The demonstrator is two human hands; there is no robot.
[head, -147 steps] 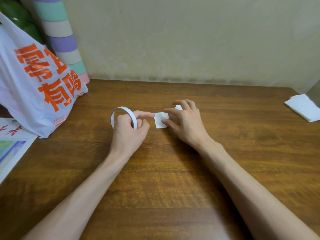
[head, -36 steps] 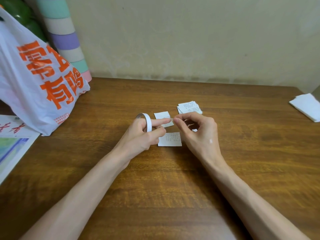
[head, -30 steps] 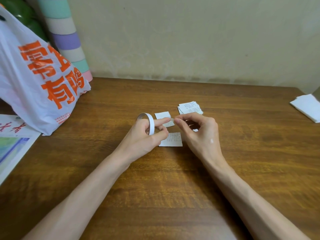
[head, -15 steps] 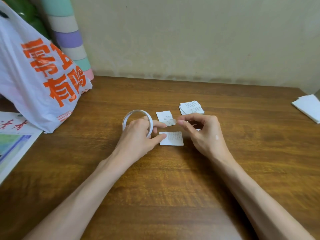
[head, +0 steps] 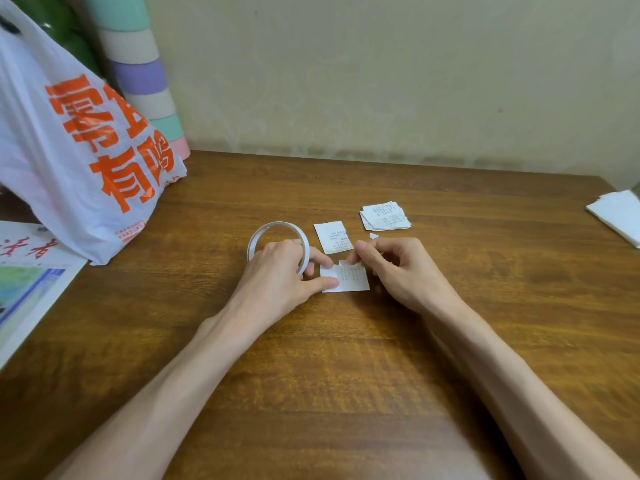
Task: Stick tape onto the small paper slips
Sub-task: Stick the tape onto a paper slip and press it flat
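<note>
Two hands at one slip (head: 353, 280), flat on the table (head: 346, 375): left hand (head: 277, 271) grips the tape roll (head: 273, 227), thumb pinning the paper; right hand (head: 398, 268) pinches the tape end (head: 343, 262). Careful: pull hard and the slip could lift, or the tape crease.

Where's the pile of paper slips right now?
In the head view, the pile of paper slips lies on the table right of centre, just beyond the right hand.
</note>
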